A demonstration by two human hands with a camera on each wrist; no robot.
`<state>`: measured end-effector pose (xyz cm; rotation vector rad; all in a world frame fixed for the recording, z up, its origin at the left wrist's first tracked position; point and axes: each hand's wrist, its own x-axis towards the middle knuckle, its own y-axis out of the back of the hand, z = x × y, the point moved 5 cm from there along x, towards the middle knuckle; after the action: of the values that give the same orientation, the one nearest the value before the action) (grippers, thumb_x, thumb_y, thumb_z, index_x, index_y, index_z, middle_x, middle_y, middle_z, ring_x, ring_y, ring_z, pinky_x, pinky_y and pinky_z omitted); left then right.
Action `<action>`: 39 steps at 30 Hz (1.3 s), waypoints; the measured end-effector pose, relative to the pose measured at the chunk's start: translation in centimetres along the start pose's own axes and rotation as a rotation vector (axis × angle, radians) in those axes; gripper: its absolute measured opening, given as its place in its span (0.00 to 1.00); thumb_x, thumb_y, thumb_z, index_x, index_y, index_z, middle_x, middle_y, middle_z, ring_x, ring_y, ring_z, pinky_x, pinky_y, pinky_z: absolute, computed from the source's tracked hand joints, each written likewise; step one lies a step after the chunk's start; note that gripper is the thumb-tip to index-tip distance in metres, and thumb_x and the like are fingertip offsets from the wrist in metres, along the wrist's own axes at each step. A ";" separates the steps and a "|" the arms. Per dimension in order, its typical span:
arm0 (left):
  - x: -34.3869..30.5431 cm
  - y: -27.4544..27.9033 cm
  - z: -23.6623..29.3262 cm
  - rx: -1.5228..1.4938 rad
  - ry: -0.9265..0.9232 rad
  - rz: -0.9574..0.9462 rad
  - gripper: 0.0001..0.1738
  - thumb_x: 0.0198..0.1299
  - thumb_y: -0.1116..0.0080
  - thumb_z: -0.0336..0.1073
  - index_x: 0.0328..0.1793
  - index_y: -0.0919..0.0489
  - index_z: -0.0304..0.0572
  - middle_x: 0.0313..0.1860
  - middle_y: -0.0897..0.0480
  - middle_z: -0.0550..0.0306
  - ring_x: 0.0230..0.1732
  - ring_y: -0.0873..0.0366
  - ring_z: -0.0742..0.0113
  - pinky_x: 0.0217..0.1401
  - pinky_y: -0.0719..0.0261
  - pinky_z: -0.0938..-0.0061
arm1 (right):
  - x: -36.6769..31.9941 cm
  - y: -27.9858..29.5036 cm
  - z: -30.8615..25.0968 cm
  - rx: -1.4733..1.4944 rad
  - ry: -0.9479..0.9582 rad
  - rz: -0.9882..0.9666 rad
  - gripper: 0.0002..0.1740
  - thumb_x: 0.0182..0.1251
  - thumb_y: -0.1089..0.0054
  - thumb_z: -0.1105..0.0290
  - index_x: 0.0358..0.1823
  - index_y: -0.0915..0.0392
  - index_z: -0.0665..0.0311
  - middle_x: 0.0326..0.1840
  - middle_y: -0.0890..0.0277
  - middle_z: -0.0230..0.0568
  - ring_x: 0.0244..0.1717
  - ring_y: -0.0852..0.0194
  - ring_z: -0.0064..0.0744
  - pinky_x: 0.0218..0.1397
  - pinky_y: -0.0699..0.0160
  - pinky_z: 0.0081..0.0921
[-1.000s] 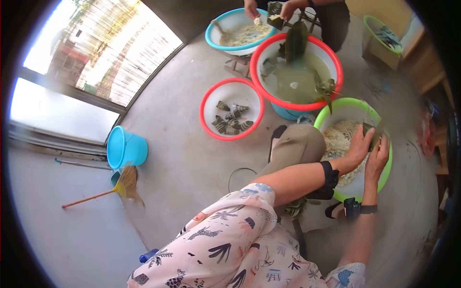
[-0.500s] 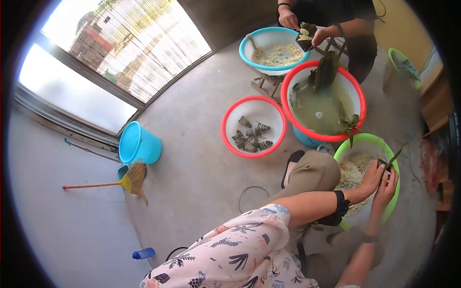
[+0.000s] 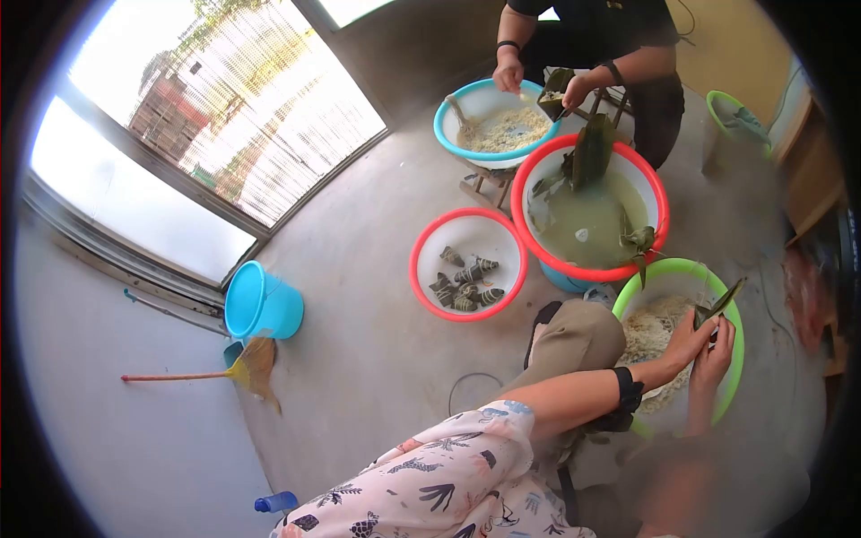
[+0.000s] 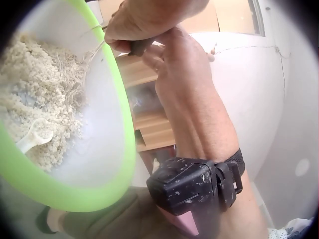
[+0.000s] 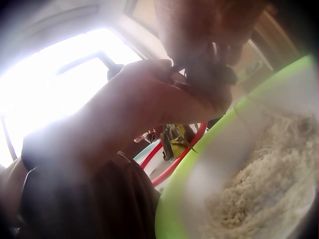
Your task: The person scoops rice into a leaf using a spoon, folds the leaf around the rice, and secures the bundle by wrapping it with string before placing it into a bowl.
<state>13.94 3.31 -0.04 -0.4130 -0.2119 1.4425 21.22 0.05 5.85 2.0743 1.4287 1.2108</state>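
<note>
Over the green-rimmed basin (image 3: 741,377), both hands hold a folded green leaf wrap (image 3: 717,306), its pointed tip sticking up to the right. My left hand (image 3: 685,344) grips it from the left side, and my right hand (image 3: 713,357) curls round it from the right. In the left wrist view only a dark bit of the leaf wrap (image 4: 141,46) shows between the hands; fingers cover the rest. Below them lies pale rice (image 4: 37,84) with a white spoon (image 4: 36,137) and a bunch of thin strings (image 4: 75,69) at the basin's side.
A red-rimmed tub (image 3: 664,184) holds cloudy water and leaves. Several tied leaf dumplings (image 3: 468,282) lie in another red-rimmed basin (image 3: 416,260). Across from me, a person (image 3: 619,54) holds a leaf over a blue-rimmed rice basin (image 3: 439,134). A blue bucket (image 3: 278,305) and broom (image 3: 256,366) stand left.
The leaf wrap has turned in my hands, and its tip now points up and outward. The head view has shifted. Across from me, the person's free hand has moved over the rice basin.
</note>
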 end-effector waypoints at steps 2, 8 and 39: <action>0.2 -0.1 -0.4 -0.056 -0.024 -0.029 0.22 0.67 0.47 0.51 0.49 0.30 0.36 0.37 0.23 0.52 0.37 0.25 0.65 0.42 0.25 0.68 | -0.1 0.1 0.0 -0.023 0.021 0.027 0.15 0.72 0.50 0.72 0.57 0.30 0.68 0.52 0.29 0.45 0.47 0.27 0.46 0.46 0.27 0.35; -1.1 -0.2 2.4 -0.058 0.022 -0.132 0.22 0.65 0.43 0.50 0.53 0.28 0.39 0.41 0.25 0.62 0.42 0.29 0.76 0.45 0.29 0.78 | 0.4 1.9 -2.4 -0.004 0.041 0.045 0.18 0.64 0.44 0.76 0.56 0.29 0.68 0.51 0.28 0.48 0.52 0.28 0.52 0.51 0.28 0.40; -0.1 0.8 3.9 0.181 -0.265 -0.023 0.27 0.77 0.68 0.51 0.50 0.26 0.33 0.40 0.20 0.52 0.40 0.25 0.62 0.44 0.25 0.68 | -0.9 1.7 -1.4 0.200 0.105 0.172 0.26 0.56 0.33 0.75 0.57 0.28 0.64 0.53 0.31 0.44 0.49 0.28 0.40 0.51 0.26 0.34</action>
<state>11.73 3.83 3.20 -0.0700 -0.2952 1.4779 21.00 -1.75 7.43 2.3406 1.4980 1.3074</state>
